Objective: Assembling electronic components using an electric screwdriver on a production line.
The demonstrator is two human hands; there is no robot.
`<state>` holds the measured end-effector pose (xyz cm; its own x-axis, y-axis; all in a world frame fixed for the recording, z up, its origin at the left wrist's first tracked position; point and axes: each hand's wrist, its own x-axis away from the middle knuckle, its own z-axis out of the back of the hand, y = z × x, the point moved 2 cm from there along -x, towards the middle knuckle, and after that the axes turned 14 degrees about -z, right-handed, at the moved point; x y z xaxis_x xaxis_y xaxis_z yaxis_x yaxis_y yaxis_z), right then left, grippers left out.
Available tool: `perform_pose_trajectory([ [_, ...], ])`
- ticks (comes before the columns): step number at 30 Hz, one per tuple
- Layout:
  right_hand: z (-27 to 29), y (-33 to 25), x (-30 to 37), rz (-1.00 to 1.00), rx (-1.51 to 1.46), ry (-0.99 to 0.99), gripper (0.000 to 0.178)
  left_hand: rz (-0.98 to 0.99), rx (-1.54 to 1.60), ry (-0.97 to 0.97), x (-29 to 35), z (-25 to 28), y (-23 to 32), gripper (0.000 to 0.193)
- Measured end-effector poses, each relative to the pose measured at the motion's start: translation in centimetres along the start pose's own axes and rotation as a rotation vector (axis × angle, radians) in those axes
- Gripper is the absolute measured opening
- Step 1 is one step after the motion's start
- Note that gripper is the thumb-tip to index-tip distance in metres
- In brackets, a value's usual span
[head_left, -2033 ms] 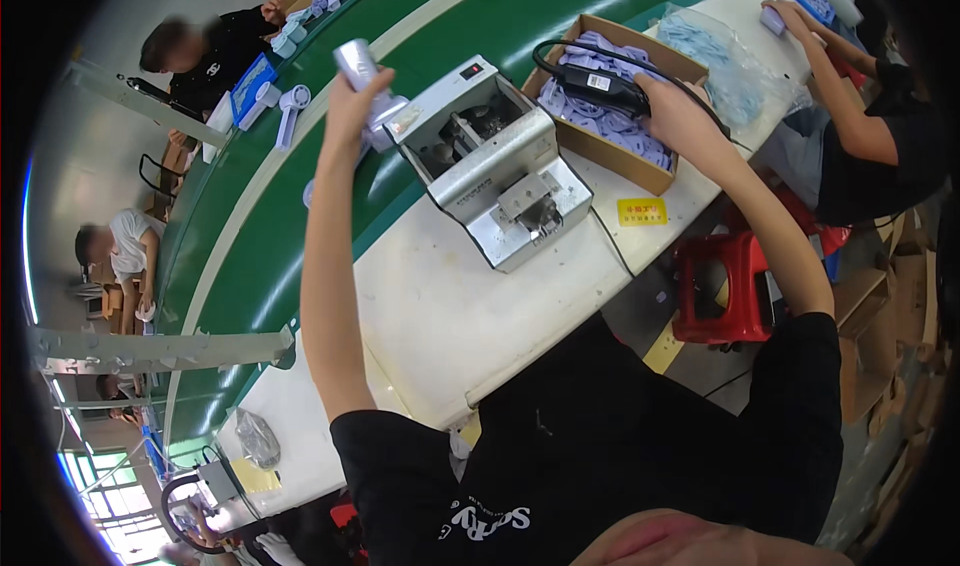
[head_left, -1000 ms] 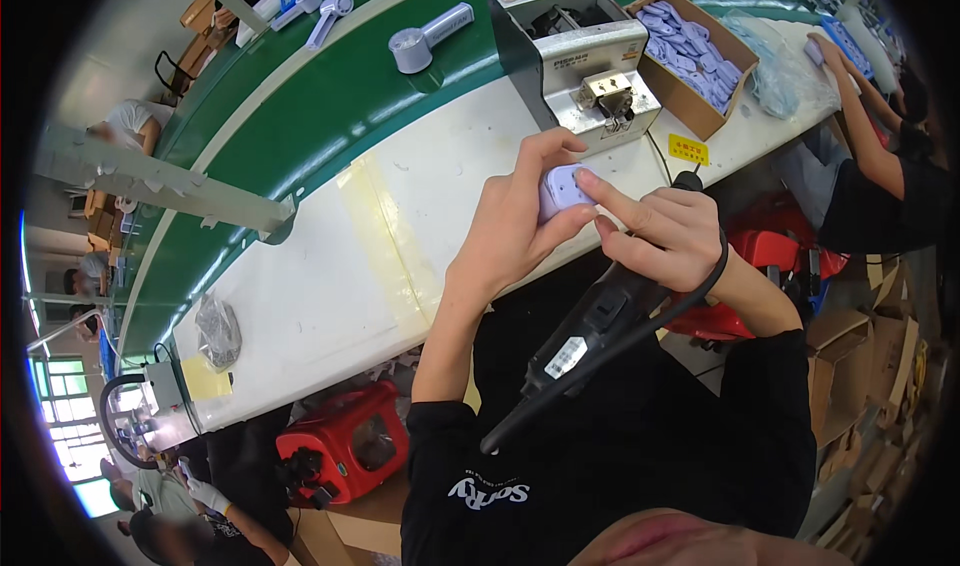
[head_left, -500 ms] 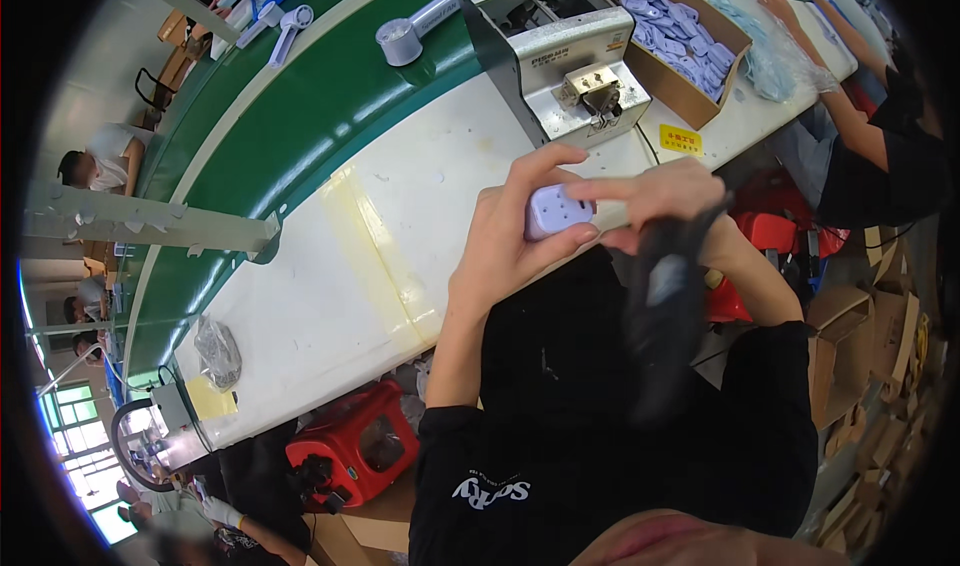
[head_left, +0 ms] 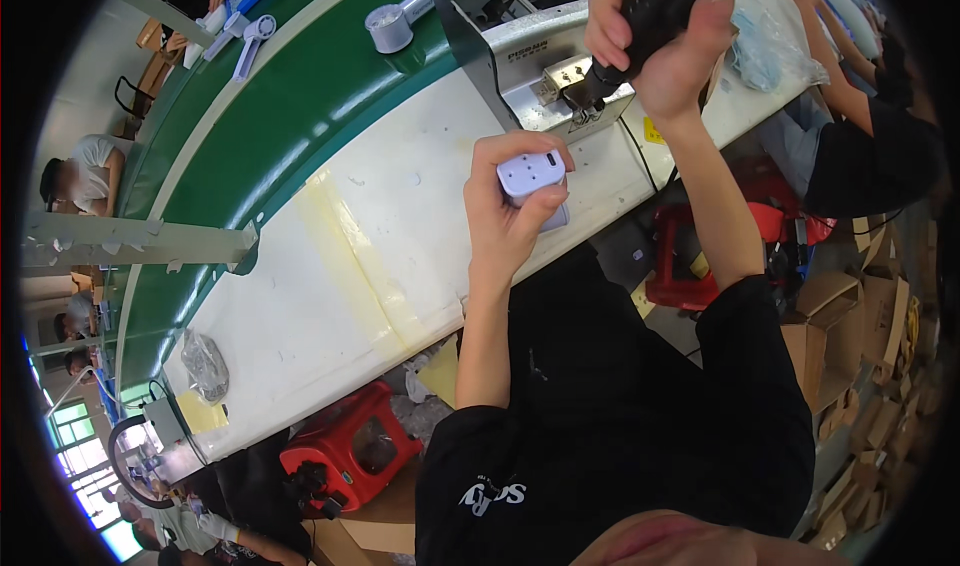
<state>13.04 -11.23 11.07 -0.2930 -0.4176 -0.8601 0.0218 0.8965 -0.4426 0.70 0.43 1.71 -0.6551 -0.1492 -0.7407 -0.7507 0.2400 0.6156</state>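
Observation:
My left hand (head_left: 497, 211) is closed round a light purple plastic piece, probably a small fan's handle (head_left: 530, 174). Its end face, with several small holes and a dark slot, points up. In my right hand (head_left: 680, 71) is a black power screwdriver (head_left: 672, 11). The screwdriver's nose reaches down to the metal outlet on the front of a grey screw feeder (head_left: 478, 51); whether a screw sits on the tip is too small to tell. The left hand is just in front of the feeder, over the white table (head_left: 290, 306).
A purple handheld fan (head_left: 388, 30) lies on the green conveyor (head_left: 300, 116) beyond the table. A clear bag (head_left: 205, 366) rests at the table's left end. Red stools (head_left: 345, 446) stand below. A co-worker's arms (head_left: 845, 91) are at the right.
My right hand has moved from beside the purple piece up to the feeder, swinging the screwdriver upright there. My left hand stays near its place, with the piece slightly turned.

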Motion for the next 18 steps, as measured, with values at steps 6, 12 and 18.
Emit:
perform_pose_trajectory([
  [6,0.2,0.6,0.6,-0.129,0.194,0.231,0.077,0.047,0.046,-0.002,-0.2,-0.1,-0.4,0.039],
  [12,-6.2,-3.4,-0.4,-0.466,0.745,0.740,0.075,0.073,0.028,0.026,-0.3,0.3,-0.5,0.039],
  [18,-9.9,-4.4,-5.0,-0.349,0.247,0.550,0.072,0.081,0.032,0.025,0.0,0.3,-0.5,0.038],
])
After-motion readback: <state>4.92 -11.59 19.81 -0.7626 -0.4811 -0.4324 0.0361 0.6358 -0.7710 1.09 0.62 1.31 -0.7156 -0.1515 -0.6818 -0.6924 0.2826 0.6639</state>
